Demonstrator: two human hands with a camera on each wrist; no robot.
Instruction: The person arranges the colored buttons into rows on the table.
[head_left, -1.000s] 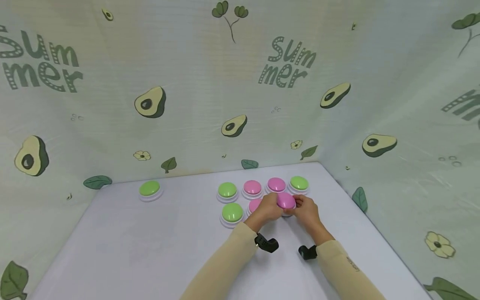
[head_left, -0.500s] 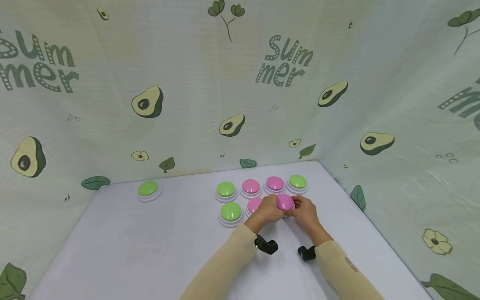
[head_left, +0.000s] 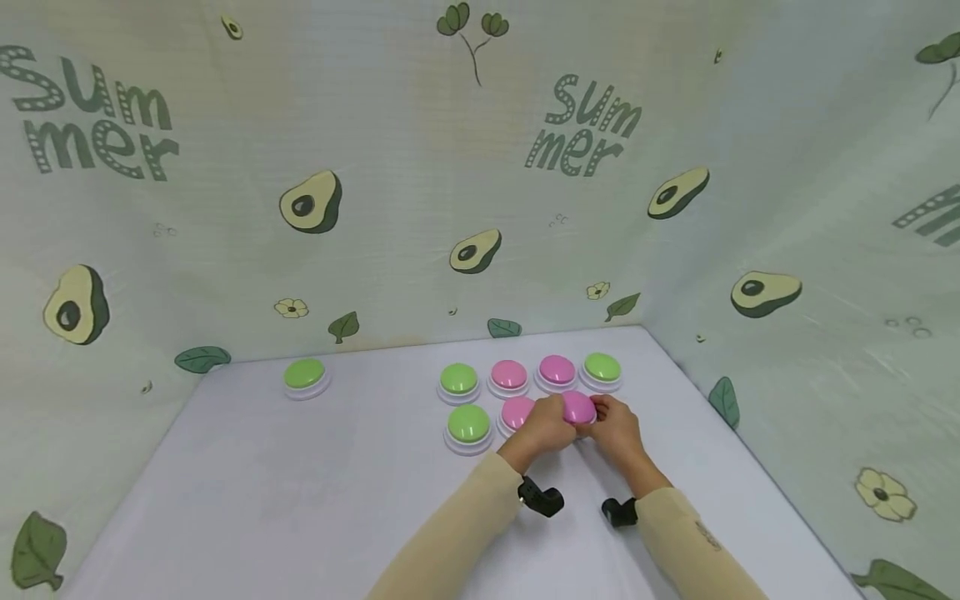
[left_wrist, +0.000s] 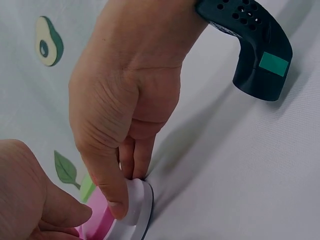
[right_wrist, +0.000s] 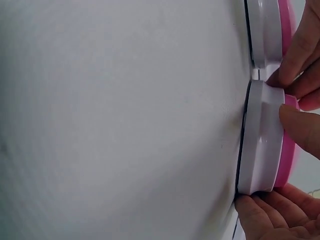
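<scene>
In the head view, a pink dome button on a white round base sits at the front right of a cluster. My left hand grips its left side, and my right hand holds its right side. Seen from the right wrist, the base stands against the table, with fingers on both ends. The left wrist view shows the right hand with its thumb on the white rim. Another pink button stands just left, partly hidden by the left hand.
Behind are two pink buttons and a green button. Two more green buttons stand at the cluster's left. A lone green button sits far left on the white table. A printed cloth rises behind.
The head view has shifted slightly. Both hands stay on the same pink button, with hardly any movement against the table.
</scene>
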